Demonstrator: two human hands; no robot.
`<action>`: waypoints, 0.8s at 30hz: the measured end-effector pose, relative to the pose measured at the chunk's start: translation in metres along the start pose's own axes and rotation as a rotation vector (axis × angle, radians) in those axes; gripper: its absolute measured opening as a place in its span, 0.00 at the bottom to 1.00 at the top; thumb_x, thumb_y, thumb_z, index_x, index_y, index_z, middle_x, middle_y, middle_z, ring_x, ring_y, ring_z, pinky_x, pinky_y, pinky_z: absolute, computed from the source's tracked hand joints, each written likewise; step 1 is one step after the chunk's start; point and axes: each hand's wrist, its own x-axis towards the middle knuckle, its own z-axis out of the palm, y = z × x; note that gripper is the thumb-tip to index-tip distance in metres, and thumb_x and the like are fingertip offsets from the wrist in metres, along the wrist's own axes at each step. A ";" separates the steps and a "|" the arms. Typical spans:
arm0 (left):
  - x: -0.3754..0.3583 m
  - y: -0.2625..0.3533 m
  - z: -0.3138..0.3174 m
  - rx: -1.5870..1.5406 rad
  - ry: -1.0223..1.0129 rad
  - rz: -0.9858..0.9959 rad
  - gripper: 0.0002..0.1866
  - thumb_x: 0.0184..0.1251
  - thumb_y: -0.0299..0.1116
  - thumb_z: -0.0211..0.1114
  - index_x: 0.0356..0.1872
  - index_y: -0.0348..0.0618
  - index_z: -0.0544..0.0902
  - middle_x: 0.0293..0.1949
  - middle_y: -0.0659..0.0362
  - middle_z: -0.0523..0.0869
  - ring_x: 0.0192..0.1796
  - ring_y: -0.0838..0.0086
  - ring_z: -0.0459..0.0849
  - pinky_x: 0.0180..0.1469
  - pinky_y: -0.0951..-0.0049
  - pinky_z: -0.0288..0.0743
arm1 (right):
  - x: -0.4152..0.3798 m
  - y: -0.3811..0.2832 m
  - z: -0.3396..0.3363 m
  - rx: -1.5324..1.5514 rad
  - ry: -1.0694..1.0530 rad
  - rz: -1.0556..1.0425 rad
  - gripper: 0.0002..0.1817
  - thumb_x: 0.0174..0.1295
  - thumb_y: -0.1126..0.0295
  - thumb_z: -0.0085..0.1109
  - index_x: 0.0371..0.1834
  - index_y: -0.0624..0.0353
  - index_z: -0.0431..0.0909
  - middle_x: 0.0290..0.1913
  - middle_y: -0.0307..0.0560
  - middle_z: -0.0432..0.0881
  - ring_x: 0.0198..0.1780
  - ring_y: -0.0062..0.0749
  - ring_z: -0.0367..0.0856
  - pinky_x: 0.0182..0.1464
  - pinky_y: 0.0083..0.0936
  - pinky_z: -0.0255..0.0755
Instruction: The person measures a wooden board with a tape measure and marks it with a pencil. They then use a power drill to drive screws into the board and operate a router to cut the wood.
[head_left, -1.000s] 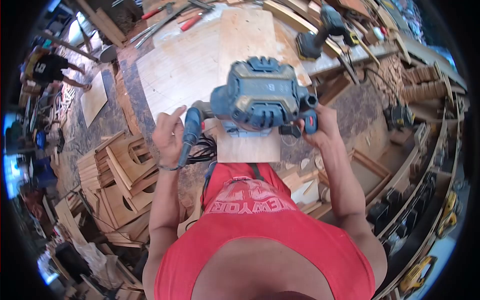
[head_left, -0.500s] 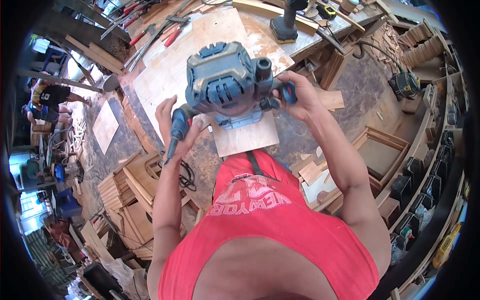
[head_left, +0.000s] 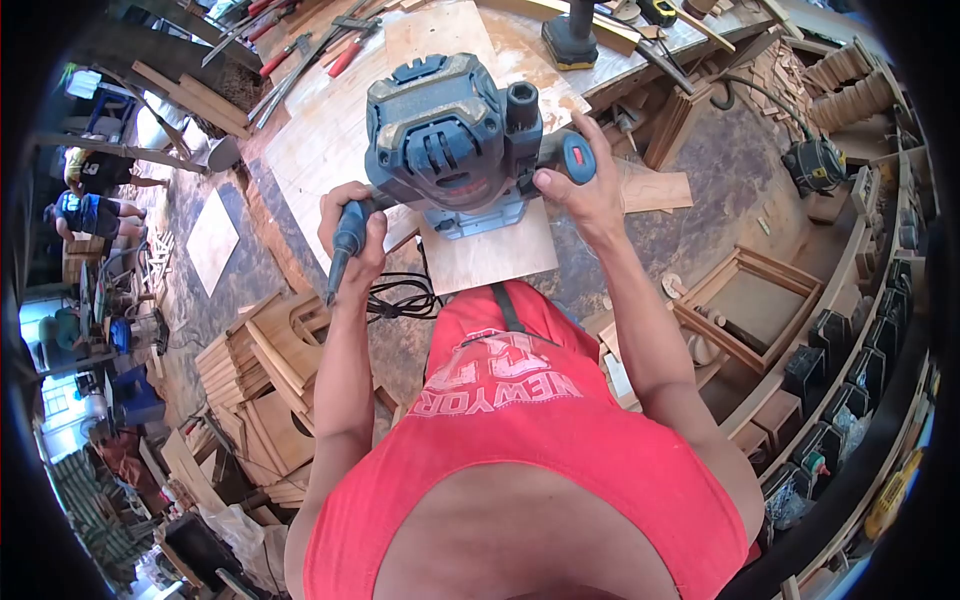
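Observation:
A blue and black plunge router stands upright in front of me, its metal base on a light wooden board. My left hand is closed around the left handle, from which the power cord leads. On the other side my right hand grips the right handle, with a red switch showing at its end; the thumb presses near the router's body. The bit and the board's far part are hidden behind the router. A loop of black cord hangs below my left hand.
Clamps with red handles lie on the workbench at the back left. A cordless drill stands at the back right. Wooden frames rest on the floor to the right, and stacked wooden parts to the left. Two people are far left.
My left hand has wrapped more fully round its handle. My right hand's grip has shifted, baring the red switch. The cord loop shows more. The whole view has moved slightly.

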 end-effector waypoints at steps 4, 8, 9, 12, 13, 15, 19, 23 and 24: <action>0.001 -0.002 0.001 0.006 -0.013 0.057 0.16 0.59 0.26 0.65 0.49 0.39 0.78 0.46 0.54 0.80 0.45 0.70 0.79 0.52 0.69 0.74 | -0.001 -0.004 0.013 0.276 0.066 -0.049 0.45 0.46 0.57 0.82 0.66 0.64 0.70 0.65 0.53 0.73 0.68 0.38 0.71 0.71 0.33 0.64; 0.000 0.002 0.001 -0.031 -0.024 0.002 0.15 0.60 0.26 0.64 0.49 0.38 0.77 0.48 0.55 0.81 0.46 0.71 0.79 0.52 0.70 0.74 | -0.006 0.002 0.019 0.394 0.103 -0.041 0.39 0.47 0.59 0.80 0.61 0.62 0.72 0.58 0.46 0.75 0.58 0.31 0.74 0.63 0.29 0.70; -0.001 0.006 0.002 -0.050 -0.014 -0.028 0.16 0.58 0.28 0.65 0.48 0.38 0.78 0.46 0.54 0.81 0.45 0.70 0.79 0.53 0.69 0.73 | -0.006 0.005 0.020 0.352 0.122 -0.080 0.38 0.47 0.59 0.80 0.60 0.62 0.73 0.57 0.46 0.75 0.57 0.31 0.75 0.62 0.29 0.70; -0.001 0.006 0.000 -0.063 -0.033 -0.016 0.16 0.60 0.28 0.65 0.49 0.38 0.77 0.46 0.55 0.81 0.46 0.71 0.79 0.54 0.69 0.73 | -0.004 0.010 0.020 0.308 0.161 -0.124 0.35 0.47 0.60 0.80 0.58 0.61 0.75 0.55 0.46 0.76 0.56 0.30 0.75 0.60 0.29 0.71; -0.001 0.005 0.002 -0.090 -0.035 -0.005 0.16 0.60 0.28 0.65 0.49 0.38 0.77 0.46 0.55 0.81 0.46 0.71 0.78 0.54 0.69 0.73 | -0.003 0.013 0.019 0.280 0.165 -0.168 0.36 0.46 0.60 0.80 0.58 0.61 0.74 0.55 0.47 0.76 0.55 0.31 0.75 0.60 0.29 0.71; -0.001 0.009 0.002 -0.077 -0.049 -0.024 0.15 0.62 0.27 0.64 0.50 0.37 0.77 0.47 0.56 0.81 0.45 0.73 0.78 0.52 0.71 0.74 | -0.001 0.019 0.017 0.227 0.157 -0.185 0.34 0.49 0.62 0.78 0.58 0.61 0.74 0.53 0.46 0.77 0.57 0.31 0.75 0.60 0.29 0.71; -0.004 0.015 0.002 -0.101 -0.072 -0.074 0.15 0.65 0.26 0.62 0.52 0.37 0.76 0.47 0.57 0.81 0.44 0.74 0.78 0.47 0.74 0.75 | -0.006 0.009 0.015 0.392 0.098 -0.137 0.30 0.55 0.68 0.71 0.61 0.61 0.72 0.50 0.44 0.76 0.52 0.28 0.77 0.55 0.25 0.73; 0.002 0.007 -0.002 -0.101 -0.063 -0.022 0.17 0.64 0.26 0.62 0.53 0.37 0.76 0.49 0.54 0.80 0.41 0.73 0.80 0.39 0.74 0.79 | -0.011 -0.009 0.006 0.521 0.011 -0.003 0.28 0.60 0.72 0.64 0.65 0.61 0.70 0.51 0.42 0.74 0.52 0.24 0.73 0.58 0.23 0.70; 0.008 0.011 -0.001 -0.124 -0.060 -0.003 0.18 0.63 0.27 0.61 0.54 0.40 0.75 0.50 0.55 0.80 0.42 0.72 0.82 0.38 0.74 0.82 | -0.008 -0.014 0.005 0.493 0.019 -0.041 0.28 0.61 0.72 0.64 0.65 0.61 0.70 0.51 0.42 0.74 0.52 0.24 0.74 0.58 0.23 0.70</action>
